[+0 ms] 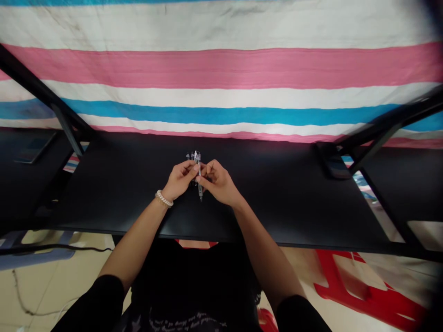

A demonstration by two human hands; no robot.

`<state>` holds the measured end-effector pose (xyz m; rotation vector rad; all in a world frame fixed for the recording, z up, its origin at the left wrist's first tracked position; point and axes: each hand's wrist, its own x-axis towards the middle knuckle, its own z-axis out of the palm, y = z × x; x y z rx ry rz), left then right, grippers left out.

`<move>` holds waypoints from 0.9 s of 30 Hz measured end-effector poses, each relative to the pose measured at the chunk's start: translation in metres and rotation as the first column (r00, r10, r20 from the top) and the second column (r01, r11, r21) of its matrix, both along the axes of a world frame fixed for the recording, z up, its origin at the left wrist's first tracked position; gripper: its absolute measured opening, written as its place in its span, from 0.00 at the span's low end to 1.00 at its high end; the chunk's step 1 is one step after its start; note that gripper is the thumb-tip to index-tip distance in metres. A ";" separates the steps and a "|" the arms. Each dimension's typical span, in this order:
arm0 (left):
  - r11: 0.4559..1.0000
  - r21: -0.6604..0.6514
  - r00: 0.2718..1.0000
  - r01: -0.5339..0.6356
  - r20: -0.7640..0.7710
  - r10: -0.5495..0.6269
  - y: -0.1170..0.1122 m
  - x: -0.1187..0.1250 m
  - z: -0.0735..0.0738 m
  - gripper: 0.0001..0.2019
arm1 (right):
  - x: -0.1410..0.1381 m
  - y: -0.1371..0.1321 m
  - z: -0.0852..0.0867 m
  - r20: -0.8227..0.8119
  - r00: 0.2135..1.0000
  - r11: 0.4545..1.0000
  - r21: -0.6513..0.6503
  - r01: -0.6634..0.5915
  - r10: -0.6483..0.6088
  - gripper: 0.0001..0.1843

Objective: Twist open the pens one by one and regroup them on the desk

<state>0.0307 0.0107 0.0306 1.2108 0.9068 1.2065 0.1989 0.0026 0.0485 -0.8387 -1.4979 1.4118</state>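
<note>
Both hands meet over the middle of the black table (pixel 294 203), toward its far edge. The left hand (pixel 180 179) and the right hand (pixel 218 182) pinch one pen (pixel 200 184) between fingertips, its long axis running away from the person, tip toward the near edge. A few more pens (pixel 192 156) stand bunched just beyond the fingers. Neither hand is nearer.
</note>
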 end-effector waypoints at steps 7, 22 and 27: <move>0.976 -0.046 0.947 -0.213 0.237 0.218 0.018 -0.002 0.004 0.17 | -0.008 0.021 -0.010 -0.090 0.995 0.986 -0.159 -0.046 0.032 0.22; 0.933 -0.145 0.913 -0.330 0.201 0.354 0.017 0.000 -0.018 0.18 | -0.002 0.021 -0.041 0.146 0.931 0.912 0.300 0.280 -0.334 0.09; 0.935 -0.161 0.904 -0.317 0.247 0.349 0.021 -0.003 -0.022 0.18 | -0.003 0.027 -0.046 0.088 0.941 0.945 0.024 0.325 -0.326 0.15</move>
